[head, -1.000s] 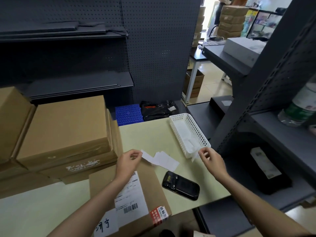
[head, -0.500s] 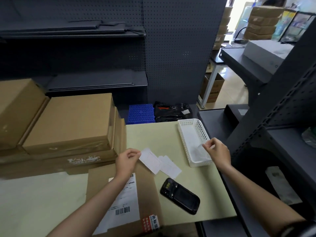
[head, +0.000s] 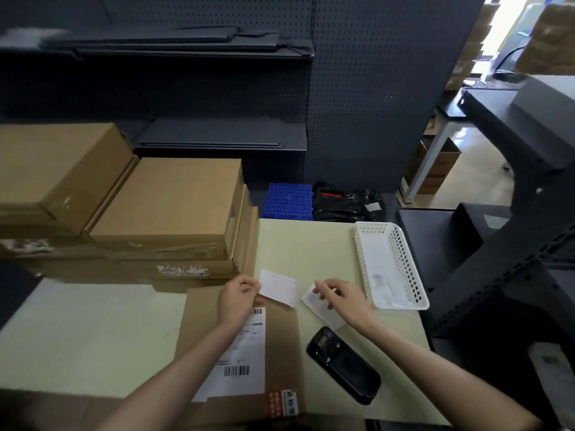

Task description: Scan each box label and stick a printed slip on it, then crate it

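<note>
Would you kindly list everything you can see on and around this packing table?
labelled box: 1, brown, table front
slip: 1, white, pinched over the box
loose slips: white, count unclear, under right hand
scanner: 1, black, right of box
basket: 1, white, table's right edge
stacked boxes: several, brown, left
crate: 1, blue, behind table
left hand: holds slip
right hand: on loose slips
</note>
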`<action>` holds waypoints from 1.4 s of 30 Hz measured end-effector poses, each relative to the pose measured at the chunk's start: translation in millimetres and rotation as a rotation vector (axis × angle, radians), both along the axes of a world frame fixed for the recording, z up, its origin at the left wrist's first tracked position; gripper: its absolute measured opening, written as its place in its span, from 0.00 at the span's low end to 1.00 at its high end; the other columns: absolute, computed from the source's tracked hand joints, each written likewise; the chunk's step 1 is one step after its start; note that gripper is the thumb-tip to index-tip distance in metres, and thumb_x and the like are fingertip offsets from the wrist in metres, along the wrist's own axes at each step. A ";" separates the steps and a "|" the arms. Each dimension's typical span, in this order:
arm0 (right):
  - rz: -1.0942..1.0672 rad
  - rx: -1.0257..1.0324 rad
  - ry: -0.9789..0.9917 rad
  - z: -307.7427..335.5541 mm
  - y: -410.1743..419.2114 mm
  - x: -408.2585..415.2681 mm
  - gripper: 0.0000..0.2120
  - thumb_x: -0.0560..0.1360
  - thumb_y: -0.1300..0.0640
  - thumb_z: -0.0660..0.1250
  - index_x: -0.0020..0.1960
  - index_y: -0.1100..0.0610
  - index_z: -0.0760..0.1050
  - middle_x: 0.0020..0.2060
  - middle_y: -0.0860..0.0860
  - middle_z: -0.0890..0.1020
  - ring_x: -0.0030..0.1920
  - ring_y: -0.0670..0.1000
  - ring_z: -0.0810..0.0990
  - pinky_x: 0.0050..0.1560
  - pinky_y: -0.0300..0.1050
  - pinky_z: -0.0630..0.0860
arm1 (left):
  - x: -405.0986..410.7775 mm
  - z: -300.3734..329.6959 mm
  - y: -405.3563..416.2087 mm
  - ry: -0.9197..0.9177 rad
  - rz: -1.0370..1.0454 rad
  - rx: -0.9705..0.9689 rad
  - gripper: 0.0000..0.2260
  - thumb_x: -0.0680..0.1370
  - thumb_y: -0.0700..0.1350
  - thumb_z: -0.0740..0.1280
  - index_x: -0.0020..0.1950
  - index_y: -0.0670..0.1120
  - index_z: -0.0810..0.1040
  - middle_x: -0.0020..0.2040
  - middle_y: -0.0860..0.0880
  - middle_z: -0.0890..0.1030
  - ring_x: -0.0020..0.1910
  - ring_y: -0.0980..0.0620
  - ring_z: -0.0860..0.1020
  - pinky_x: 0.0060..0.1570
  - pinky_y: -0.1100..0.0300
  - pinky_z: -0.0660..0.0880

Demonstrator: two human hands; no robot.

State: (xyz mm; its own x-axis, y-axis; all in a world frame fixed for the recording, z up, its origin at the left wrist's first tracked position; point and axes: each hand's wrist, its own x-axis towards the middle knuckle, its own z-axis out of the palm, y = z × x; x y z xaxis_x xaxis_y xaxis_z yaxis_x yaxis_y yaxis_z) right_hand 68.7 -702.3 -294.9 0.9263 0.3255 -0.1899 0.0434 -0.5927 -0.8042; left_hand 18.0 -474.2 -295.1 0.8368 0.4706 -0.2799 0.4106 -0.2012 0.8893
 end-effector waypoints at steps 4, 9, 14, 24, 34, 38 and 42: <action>0.075 0.063 0.000 1.4 31.4 -1.0 0.20 0.75 0.35 0.57 0.42 0.47 0.80 0.37 0.47 0.82 0.34 0.44 0.78 0.41 0.41 0.74 | -9.2 4.2 12.1 0.036 -0.018 0.134 0.02 0.77 0.41 0.67 0.44 0.46 0.78 0.36 0.50 0.83 0.34 0.56 0.82 0.41 0.55 0.79; 0.107 0.108 0.001 -5.5 52.1 3.7 0.19 0.70 0.30 0.62 0.42 0.44 0.80 0.37 0.43 0.82 0.35 0.43 0.77 0.43 0.44 0.75 | -13.5 4.6 28.6 0.041 -0.045 0.253 0.04 0.77 0.43 0.67 0.42 0.49 0.76 0.34 0.52 0.82 0.34 0.54 0.81 0.41 0.51 0.79; 0.067 0.018 -0.037 -11.9 63.1 10.1 0.09 0.73 0.46 0.70 0.38 0.49 0.77 0.32 0.43 0.79 0.31 0.39 0.73 0.35 0.35 0.68 | -10.4 3.7 37.9 0.058 -0.108 0.291 0.05 0.77 0.43 0.67 0.42 0.50 0.75 0.34 0.53 0.82 0.32 0.56 0.81 0.38 0.51 0.80; 0.064 -0.167 0.010 -28.6 66.1 16.7 0.12 0.78 0.48 0.64 0.40 0.53 0.77 0.34 0.46 0.80 0.33 0.41 0.73 0.33 0.33 0.66 | -7.1 -8.5 45.3 0.130 -0.227 0.235 0.02 0.79 0.43 0.64 0.48 0.49 0.75 0.36 0.49 0.82 0.33 0.55 0.80 0.33 0.63 0.75; 0.111 -0.269 -0.009 -30.3 79.1 16.3 0.12 0.79 0.49 0.61 0.42 0.54 0.75 0.40 0.46 0.80 0.41 0.49 0.77 0.42 0.43 0.71 | 0.7 -18.3 57.8 0.191 -0.283 0.356 0.03 0.78 0.46 0.65 0.47 0.48 0.77 0.40 0.52 0.78 0.38 0.56 0.76 0.34 0.66 0.67; 0.096 -0.264 -0.021 -33.9 81.1 14.6 0.11 0.79 0.49 0.61 0.40 0.54 0.73 0.41 0.47 0.78 0.41 0.49 0.76 0.41 0.42 0.69 | 3.5 -21.6 56.9 0.183 -0.293 0.361 0.03 0.78 0.44 0.65 0.45 0.47 0.75 0.38 0.52 0.76 0.37 0.57 0.74 0.33 0.69 0.65; 0.096 -0.292 -0.067 -35.7 85.0 12.8 0.11 0.79 0.50 0.61 0.41 0.55 0.72 0.40 0.48 0.76 0.40 0.50 0.76 0.41 0.44 0.71 | 6.5 -25.5 56.1 0.175 -0.284 0.336 0.04 0.78 0.43 0.66 0.44 0.48 0.74 0.37 0.52 0.76 0.35 0.58 0.73 0.33 0.69 0.66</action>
State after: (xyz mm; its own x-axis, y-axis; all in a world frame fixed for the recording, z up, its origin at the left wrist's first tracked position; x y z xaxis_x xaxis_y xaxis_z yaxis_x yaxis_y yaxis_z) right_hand 81.4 -617.2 -330.6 0.9074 0.3528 -0.2282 0.1572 -0.7887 -0.5943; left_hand 24.4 -418.2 -320.6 0.8992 0.3184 -0.3000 0.4358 -0.5919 0.6781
